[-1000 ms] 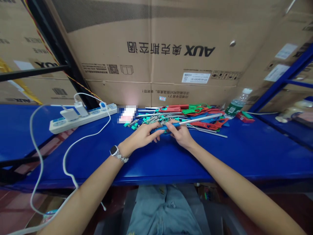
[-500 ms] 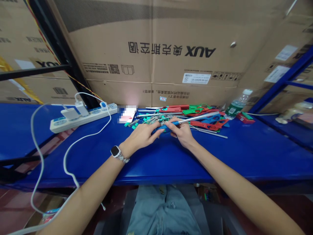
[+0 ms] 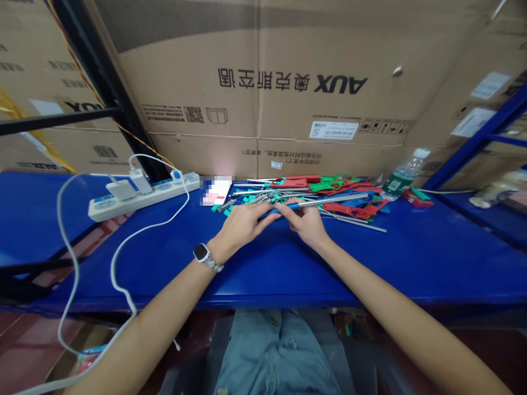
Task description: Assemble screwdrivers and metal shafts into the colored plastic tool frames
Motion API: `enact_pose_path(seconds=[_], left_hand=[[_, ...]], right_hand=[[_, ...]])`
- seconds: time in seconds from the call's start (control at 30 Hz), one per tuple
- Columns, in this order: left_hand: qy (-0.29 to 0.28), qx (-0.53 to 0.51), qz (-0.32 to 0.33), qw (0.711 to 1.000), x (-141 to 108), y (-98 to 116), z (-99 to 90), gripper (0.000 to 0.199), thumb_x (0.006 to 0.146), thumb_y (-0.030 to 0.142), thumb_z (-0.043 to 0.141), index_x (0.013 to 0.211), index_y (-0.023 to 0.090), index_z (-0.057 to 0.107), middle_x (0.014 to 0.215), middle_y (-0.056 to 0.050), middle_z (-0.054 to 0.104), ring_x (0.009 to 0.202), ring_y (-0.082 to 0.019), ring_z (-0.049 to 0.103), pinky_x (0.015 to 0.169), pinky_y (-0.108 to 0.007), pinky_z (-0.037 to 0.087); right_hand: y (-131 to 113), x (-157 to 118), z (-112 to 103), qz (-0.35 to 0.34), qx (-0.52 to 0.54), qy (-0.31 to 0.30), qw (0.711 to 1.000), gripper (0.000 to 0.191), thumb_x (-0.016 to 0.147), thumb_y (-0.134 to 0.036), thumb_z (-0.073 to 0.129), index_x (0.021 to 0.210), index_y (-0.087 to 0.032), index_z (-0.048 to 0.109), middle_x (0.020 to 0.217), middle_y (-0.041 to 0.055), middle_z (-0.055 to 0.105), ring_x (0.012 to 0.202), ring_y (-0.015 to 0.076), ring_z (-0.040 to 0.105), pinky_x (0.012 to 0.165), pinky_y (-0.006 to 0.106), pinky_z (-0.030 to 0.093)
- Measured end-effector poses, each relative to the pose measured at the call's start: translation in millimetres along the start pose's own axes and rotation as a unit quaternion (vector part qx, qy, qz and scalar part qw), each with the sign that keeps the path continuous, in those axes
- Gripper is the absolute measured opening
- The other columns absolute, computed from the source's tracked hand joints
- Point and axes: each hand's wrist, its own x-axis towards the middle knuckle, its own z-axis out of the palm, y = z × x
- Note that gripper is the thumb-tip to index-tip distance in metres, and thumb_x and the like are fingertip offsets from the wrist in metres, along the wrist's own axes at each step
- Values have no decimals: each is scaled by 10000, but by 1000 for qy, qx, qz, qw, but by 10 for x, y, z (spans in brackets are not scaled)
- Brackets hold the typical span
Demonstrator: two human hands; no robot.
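Thumbs have drawn closer together in the head view, and the tip of the blue-handled metal rod [image 3: 325,202] dips slightly. Left hand [image 3: 242,222] and right hand [image 3: 308,222] both close around its blue part — some fingertips hidden — with the bare end aimed at three o'clock. Toward twelve, beyond the heap of coloured handles and rods [image 3: 325,187], a carton [image 3: 288,44] reads "AUX 奥克斯空调" upside down; its white label [image 3: 333,130] is too small to read. At ten, a card [image 3: 217,190] is pixelated; at two, the lettering on the green-labelled bottle [image 3: 398,181] is unclear.
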Motion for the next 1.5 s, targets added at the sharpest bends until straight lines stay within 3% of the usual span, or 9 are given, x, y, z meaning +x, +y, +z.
enact_pose_path(seconds=[0.07,0.2,0.3,0.47,0.6,0.83,1.03,1.37,1.5], left_hand=[[3,31,14,999,-1,-24,-32,359,1061,494,516,1064,201,724,886,-68,770,769,-203,708,660,-275,476],[-52,14,30,998,0,-71,-76,355,1059,472,529,1239,213,693,1068,-89,785,864,-227,727,758,-319,521],[-69,8,25,997,-1,-65,-88,348,1064,441,519,1285,230,684,1053,-87,786,846,-229,731,756,-324,527],[-59,-17,11,998,0,-19,-93,328,1060,425,531,1238,224,720,921,-70,778,740,-212,708,697,-307,508],[-56,-67,-5,996,1,-20,-104,344,1045,467,567,1234,224,721,955,-60,786,764,-204,706,705,-305,512],[-81,-23,-1,996,-6,-24,-76,374,1074,469,482,992,186,712,759,-46,689,638,-205,628,678,-329,493],[-88,15,15,996,-10,-30,-87,460,1108,508,378,1009,173,677,738,-29,682,625,-186,629,649,-303,487],[-96,31,10,995,-16,-12,-98,469,1103,508,382,1013,162,685,699,-30,673,560,-175,590,587,-299,430],[-104,41,-2,994,-29,48,-66,433,1107,467,376,1160,153,669,750,-44,699,592,-200,619,583,-309,426]], right_hand=[[-12,3,-20,11,21,-24,999,474,770,-663,792,777,-222,619,496,-80,472,400,89,411,373,241,343],[-57,16,-83,18,60,-64,996,456,754,-629,823,842,-224,634,623,-33,634,508,132,602,461,275,546],[-72,28,-113,17,67,-72,995,443,765,-621,817,848,-226,634,623,-31,651,525,138,627,515,296,596],[-68,24,-86,1,80,-48,996,467,764,-627,816,919,-240,606,576,-62,625,488,135,611,477,279,568],[-80,17,-83,-2,66,-40,997,476,759,-643,813,895,-238,602,543,-67,601,458,134,585,466,285,549],[-34,24,-135,-7,72,-34,997,414,790,-570,818,905,-225,620,522,-70,593,428,126,572,440,264,525],[9,22,-160,-9,124,-66,990,386,816,-500,814,1012,-208,656,574,-68,598,466,126,581,443,263,536],[-31,50,-139,-6,106,-61,992,426,780,-572,831,889,-219,620,494,-94,559,391,113,543,380,239,492],[-53,44,-119,-5,101,-45,994,455,758,-595,840,856,-215,610,517,-104,537,347,90,495,321,224,450]])
